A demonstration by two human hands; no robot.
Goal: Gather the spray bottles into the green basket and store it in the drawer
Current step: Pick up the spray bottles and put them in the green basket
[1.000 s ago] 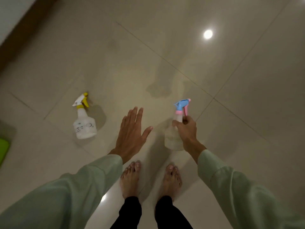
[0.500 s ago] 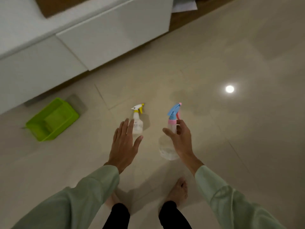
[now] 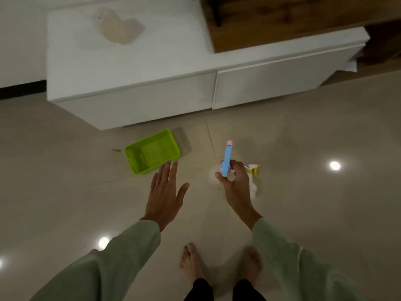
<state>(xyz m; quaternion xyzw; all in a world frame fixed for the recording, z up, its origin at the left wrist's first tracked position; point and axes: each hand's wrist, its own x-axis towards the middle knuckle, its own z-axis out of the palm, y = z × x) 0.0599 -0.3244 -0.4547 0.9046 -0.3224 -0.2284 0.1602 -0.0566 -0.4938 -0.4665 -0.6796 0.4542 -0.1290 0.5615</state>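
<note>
My right hand (image 3: 235, 185) grips a spray bottle with a blue and pink head (image 3: 227, 157) by its neck, holding it above the floor. Its clear body is mostly hidden under the hand. A second spray bottle with a yellow and white head (image 3: 253, 170) stands on the floor just behind that hand, partly hidden. The green basket (image 3: 152, 151) sits empty on the tiles to the left, in front of the white drawer cabinet. My left hand (image 3: 166, 194) hovers flat with fingers spread, just below the basket's near corner.
A low white cabinet with two shut drawer fronts (image 3: 271, 83) runs across the back. A wooden top (image 3: 282, 18) lies behind it on the right. The tiled floor is glossy with lamp reflections (image 3: 334, 165). My bare feet (image 3: 193, 263) stand at the bottom.
My view has swung up and left towards the cabinet; the basket now lies close ahead. My right hand has carried the blue-headed bottle in front of the yellow-headed one.
</note>
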